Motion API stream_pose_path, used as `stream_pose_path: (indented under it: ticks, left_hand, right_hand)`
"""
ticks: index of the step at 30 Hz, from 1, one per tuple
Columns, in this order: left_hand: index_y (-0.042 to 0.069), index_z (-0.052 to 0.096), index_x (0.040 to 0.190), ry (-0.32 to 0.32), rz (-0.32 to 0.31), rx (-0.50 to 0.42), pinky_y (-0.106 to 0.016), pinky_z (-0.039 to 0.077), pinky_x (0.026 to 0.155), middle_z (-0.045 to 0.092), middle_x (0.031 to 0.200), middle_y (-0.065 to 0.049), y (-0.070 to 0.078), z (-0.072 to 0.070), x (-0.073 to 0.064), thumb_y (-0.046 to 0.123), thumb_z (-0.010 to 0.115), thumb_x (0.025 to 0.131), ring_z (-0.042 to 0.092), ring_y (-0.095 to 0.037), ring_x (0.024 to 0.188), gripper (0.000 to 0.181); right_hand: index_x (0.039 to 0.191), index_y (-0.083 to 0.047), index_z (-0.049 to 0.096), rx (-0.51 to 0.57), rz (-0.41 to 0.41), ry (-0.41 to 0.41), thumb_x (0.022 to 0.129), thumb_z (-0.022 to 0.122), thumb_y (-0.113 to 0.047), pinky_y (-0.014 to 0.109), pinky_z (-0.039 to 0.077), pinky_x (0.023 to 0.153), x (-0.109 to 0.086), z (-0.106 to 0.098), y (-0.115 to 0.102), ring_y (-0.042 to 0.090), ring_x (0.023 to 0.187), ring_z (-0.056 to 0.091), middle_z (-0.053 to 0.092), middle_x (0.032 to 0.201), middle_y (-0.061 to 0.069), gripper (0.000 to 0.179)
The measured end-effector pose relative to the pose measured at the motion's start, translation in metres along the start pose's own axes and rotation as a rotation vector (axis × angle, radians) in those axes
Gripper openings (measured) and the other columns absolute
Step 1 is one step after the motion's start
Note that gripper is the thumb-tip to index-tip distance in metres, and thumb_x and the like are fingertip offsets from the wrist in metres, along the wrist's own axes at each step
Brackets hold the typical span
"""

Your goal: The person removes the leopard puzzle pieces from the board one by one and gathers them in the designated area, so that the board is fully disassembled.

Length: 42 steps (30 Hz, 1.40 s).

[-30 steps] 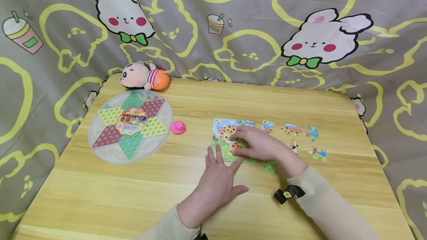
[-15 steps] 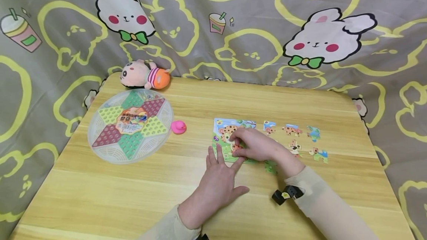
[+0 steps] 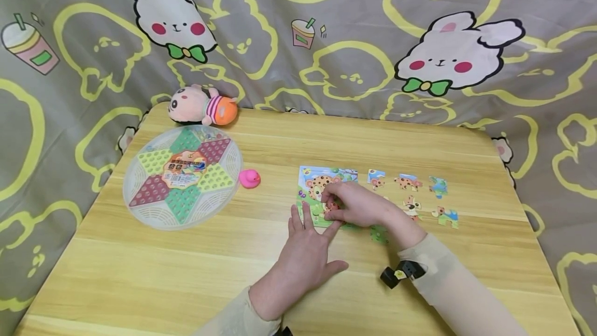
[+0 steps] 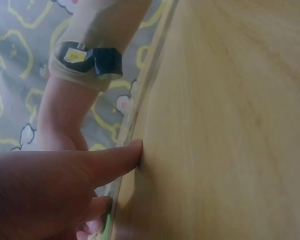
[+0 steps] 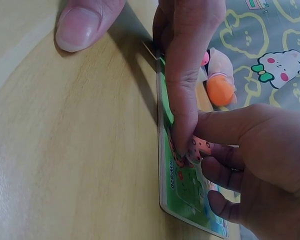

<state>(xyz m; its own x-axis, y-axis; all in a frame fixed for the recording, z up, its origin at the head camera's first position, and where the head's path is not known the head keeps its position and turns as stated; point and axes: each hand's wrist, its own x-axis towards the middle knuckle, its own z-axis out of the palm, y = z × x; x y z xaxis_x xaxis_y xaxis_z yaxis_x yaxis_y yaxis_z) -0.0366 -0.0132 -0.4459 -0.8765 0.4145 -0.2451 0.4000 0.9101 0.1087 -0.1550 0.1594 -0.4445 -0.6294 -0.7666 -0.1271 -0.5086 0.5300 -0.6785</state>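
Note:
A puzzle board (image 3: 305, 172) with a spotted leopard picture lies flat on the table. My right hand (image 3: 356, 202) is over its right part, fingers bent, pinching a pink spotted puzzle piece (image 5: 202, 146) close over the board. The thumb and fingertips meet around that piece in the right wrist view. My left hand (image 3: 303, 258) rests at the board's near edge, fingers spread and mostly straight. One left fingertip (image 5: 184, 132) presses on the board right beside the piece. The left thumb (image 4: 122, 156) points away over the bare wood.
Several loose puzzle pieces (image 3: 408, 182) lie to the right of the board. On the left are a pink rubber duck (image 3: 249, 178), a round Chinese checkers board (image 3: 182, 178) and a plush doll (image 3: 205, 105). A patterned curtain (image 3: 261, 82) hangs behind the table (image 3: 186, 274).
My right fingertips have shifted slightly over the board, toward its near right part. The left hand stays in place.

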Motion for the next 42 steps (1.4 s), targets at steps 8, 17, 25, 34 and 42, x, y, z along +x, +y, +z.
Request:
stream_pose_path:
  ticks: [8,17,25,34,42]
  left_hand:
    - [0.038,0.026,0.169,-0.002,0.010,0.037,-0.070,0.032,0.117,0.037,0.152,-0.044,0.000,0.000,0.000,0.083,0.053,0.092,0.023,-0.062,0.148,0.094]
    - [0.036,0.030,0.168,0.007,0.014,0.055,-0.069,0.033,0.117,0.037,0.150,-0.047,0.000,0.001,0.000,0.084,0.051,0.092,0.023,-0.064,0.147,0.093]
    - [0.035,0.032,0.168,-0.003,0.015,0.047,-0.070,0.034,0.116,0.040,0.149,-0.046,0.000,0.000,0.001,0.085,0.051,0.091,0.024,-0.065,0.146,0.094]
    - [0.035,0.033,0.167,0.003,0.006,0.023,-0.069,0.035,0.115,0.037,0.149,-0.047,-0.001,-0.001,0.000,0.084,0.053,0.091,0.024,-0.067,0.145,0.094]
    - [0.036,0.032,0.167,0.000,-0.005,0.010,-0.067,0.038,0.114,0.034,0.151,-0.048,0.000,-0.001,0.000,0.084,0.054,0.090,0.026,-0.068,0.143,0.093]
  right_hand:
    - [0.110,-0.009,0.063,0.170,0.017,0.040,0.101,0.074,-0.012,0.032,0.056,0.072,-0.002,0.001,0.001,0.014,0.080,0.062,0.064,0.090,-0.003,0.015]
    - [0.121,-0.009,0.069,0.250,0.005,0.174,0.105,0.068,-0.011,0.037,0.060,0.071,-0.010,0.001,0.007,0.020,0.078,0.069,0.068,0.102,0.000,0.016]
    - [0.131,0.001,0.068,0.438,0.112,0.260,0.100,0.073,-0.003,0.042,0.065,0.064,-0.021,-0.004,0.007,0.031,0.072,0.074,0.071,0.101,0.012,0.031]
    - [0.144,0.003,0.061,0.425,0.108,0.236,0.093,0.079,0.002,0.035,0.063,0.067,-0.041,-0.013,0.012,0.030,0.084,0.075,0.064,0.137,0.021,0.055]
    - [0.145,0.004,0.060,0.415,0.121,0.243,0.092,0.081,0.000,0.030,0.058,0.061,-0.061,-0.021,0.016,0.035,0.082,0.073,0.071,0.123,0.014,0.057]
